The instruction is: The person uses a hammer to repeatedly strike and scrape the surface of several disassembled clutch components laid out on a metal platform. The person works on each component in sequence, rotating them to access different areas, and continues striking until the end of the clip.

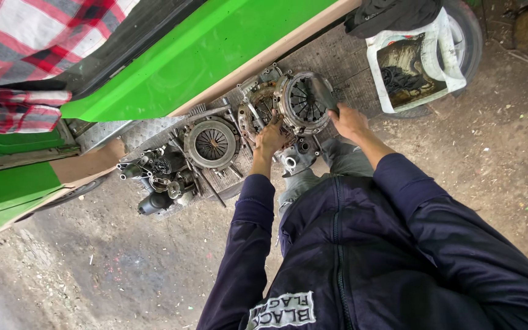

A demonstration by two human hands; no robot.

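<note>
Bare dirt floor [123,269] strewn with chips lies under a green vehicle [203,49], whose ribbed metal sill [337,61] carries the parts. A clutch pressure plate [304,101] stands tilted at the sill's edge, a clutch disc [212,143] flat to its left among greasy engine parts [160,177]. The left hand [270,139] is closed on the plate's lower rim; the right hand [349,121] grips a dark tool [324,93] laid against its face. Judging by the tilt, the left should brace firmly so the plate cannot roll off. A cut white can [414,61] sits near the wheel [469,27].
</note>
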